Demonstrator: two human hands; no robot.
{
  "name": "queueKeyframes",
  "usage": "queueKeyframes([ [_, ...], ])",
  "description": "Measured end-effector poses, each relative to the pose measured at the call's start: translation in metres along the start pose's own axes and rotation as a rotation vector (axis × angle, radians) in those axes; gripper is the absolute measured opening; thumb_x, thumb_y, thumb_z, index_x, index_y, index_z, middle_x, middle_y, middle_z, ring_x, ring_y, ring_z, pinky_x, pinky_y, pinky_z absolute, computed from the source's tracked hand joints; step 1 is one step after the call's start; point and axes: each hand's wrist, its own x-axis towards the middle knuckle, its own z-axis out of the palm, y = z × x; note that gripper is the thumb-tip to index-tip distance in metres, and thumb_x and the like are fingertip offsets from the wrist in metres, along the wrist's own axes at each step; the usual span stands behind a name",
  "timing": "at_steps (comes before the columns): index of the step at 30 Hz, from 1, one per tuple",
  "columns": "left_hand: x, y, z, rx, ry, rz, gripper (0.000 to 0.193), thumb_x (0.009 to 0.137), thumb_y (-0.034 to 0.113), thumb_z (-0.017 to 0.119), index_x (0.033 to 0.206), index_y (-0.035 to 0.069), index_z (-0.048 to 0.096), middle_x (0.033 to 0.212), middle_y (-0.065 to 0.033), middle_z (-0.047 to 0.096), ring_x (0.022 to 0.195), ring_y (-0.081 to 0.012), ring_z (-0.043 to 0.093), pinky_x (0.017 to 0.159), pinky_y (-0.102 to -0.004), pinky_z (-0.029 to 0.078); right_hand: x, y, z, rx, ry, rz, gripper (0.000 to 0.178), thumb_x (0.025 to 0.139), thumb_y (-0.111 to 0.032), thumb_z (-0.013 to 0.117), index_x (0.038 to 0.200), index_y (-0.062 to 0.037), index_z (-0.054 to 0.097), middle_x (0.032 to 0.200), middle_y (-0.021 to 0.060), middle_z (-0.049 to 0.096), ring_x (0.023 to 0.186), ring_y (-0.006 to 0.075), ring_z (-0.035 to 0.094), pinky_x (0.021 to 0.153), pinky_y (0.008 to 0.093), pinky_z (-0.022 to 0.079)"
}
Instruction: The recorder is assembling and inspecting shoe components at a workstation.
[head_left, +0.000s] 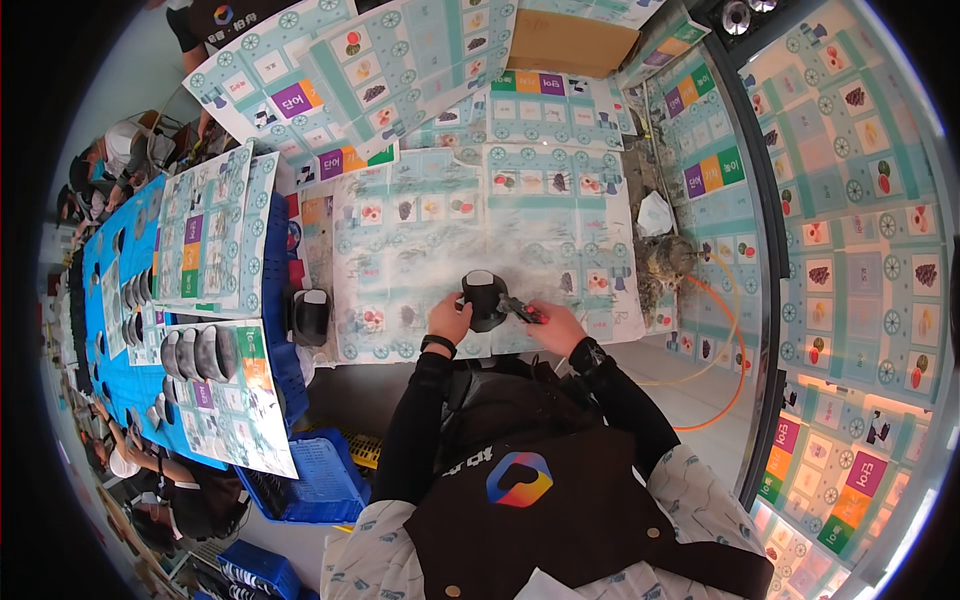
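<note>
In the middle, at the near edge of the paper-covered bench, stands a black rounded shoe-like piece with a white patch on top. My left hand grips its left side with fingers closed. My right hand is closed round a small dark spray gun with red at its grip. The gun's head points left and lies very close to the piece; whether they touch I cannot tell. A similar black piece with a light patch sits left of the paper.
Printed sheets with whitish residue cover the bench and its back. A board on the left bears several dark rounded pieces. Blue crates stand below it. An orange hose curves at right. Other people sit along a blue table.
</note>
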Motion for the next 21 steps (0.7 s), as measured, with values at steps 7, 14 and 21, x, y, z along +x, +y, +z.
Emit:
queueKeyframes([
  [7,-0.002,-0.023,-0.005,-0.132,-0.012,-0.051,0.037,0.094,0.03,0.064,0.118,0.001,0.068,0.098,-0.0173,0.075,0.089,-0.0332,0.073,0.079,-0.042,0.057,0.024,-0.024,0.009,-0.12,-0.014,0.052,0.025,0.084,-0.019,0.064,0.105,-0.0063,0.065,0.083,0.0208,0.066,0.083,0.0442,0.062,0.072,0.0461,0.05],
  [14,0.003,-0.027,-0.007,-0.213,-0.075,-0.064,0.037,0.094,0.031,0.064,0.118,0.004,0.069,0.096,-0.0152,0.075,0.088,-0.0311,0.073,0.079,-0.0407,0.057,0.026,-0.028,0.02,-0.128,0.046,0.086,0.025,0.083,-0.021,0.062,0.102,-0.0066,0.066,0.088,0.0233,0.066,0.09,0.0465,0.061,0.076,0.0512,0.049],
  [21,0.007,-0.031,-0.004,-0.234,-0.127,-0.033,0.036,0.095,0.026,0.064,0.122,0.002,0.064,0.094,-0.0129,0.075,0.079,-0.0237,0.073,0.074,-0.0358,0.056,0.012,-0.021,0.01,-0.169,-0.079,0.01,0.024,0.081,-0.018,0.059,0.102,-0.0069,0.065,0.087,0.024,0.066,0.087,0.0479,0.061,0.072,0.0535,0.048],
])
